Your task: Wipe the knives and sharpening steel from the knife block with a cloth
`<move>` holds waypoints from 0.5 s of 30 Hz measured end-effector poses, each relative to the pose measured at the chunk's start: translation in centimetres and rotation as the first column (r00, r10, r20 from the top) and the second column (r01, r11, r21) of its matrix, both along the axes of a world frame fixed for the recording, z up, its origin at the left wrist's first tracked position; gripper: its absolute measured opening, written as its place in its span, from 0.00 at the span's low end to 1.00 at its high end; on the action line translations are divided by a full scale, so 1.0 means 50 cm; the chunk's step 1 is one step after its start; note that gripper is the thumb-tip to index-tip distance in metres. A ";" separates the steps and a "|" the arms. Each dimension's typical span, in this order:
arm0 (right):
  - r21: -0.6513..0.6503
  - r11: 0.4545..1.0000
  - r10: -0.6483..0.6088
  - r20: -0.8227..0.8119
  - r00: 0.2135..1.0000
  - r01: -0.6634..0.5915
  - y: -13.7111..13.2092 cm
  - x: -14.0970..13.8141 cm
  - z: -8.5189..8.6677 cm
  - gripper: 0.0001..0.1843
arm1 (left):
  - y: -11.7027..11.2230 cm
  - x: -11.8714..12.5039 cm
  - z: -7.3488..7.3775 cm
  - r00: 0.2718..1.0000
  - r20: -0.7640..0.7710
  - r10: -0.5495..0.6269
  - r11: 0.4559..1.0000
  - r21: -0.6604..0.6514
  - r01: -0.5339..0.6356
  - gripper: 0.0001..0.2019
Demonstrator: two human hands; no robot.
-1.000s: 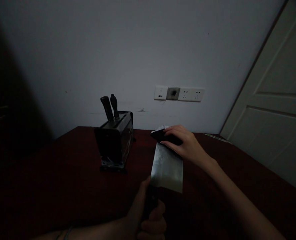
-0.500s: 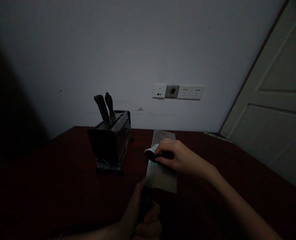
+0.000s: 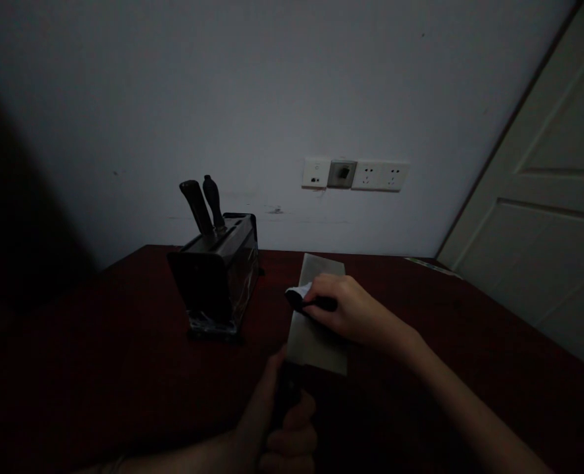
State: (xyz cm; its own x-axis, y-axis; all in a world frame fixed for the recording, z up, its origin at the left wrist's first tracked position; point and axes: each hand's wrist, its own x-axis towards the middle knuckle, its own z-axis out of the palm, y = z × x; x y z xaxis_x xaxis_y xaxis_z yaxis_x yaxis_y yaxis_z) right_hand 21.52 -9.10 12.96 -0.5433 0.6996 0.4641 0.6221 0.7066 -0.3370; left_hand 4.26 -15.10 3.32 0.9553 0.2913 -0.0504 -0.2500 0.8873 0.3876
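Note:
My left hand (image 3: 292,428) is wrapped round the dark handle of a cleaver (image 3: 316,349), low in the middle of the view. The cleaver's broad, pale rectangular blade points away over the table, its flat side up. My right hand (image 3: 345,303) lies across the middle of the blade, fingers closed on a small black and white object (image 3: 294,299). This has a rounded black end and a crinkled white part; in the dim light I cannot tell whether it is a brush or a folded cloth. Part of the blade is hidden under my right hand.
On the dark red table (image 3: 99,355), a knife block (image 3: 212,283) stands to the left with two dark handles (image 3: 203,204) sticking out. Wall sockets (image 3: 355,174) sit on the wall behind. A panelled door (image 3: 548,197) rises at the right.
My right hand has shifted very slightly on the blade, with the black and white object in it. The view has tilted a little; my left hand keeps its grip on the cleaver.

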 end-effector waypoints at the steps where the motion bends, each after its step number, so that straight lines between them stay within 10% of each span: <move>1: 0.037 0.999 -0.028 -0.027 0.999 0.029 0.003 0.000 -0.003 0.03 | 0.000 -0.002 0.003 1.000 -0.013 0.006 1.000 -0.007 -0.006 0.32; 15: -0.001 0.994 -0.104 -0.125 0.987 0.105 0.006 0.010 0.000 0.04 | -0.011 0.002 0.009 0.998 -0.039 -0.042 0.998 -0.054 0.040 0.32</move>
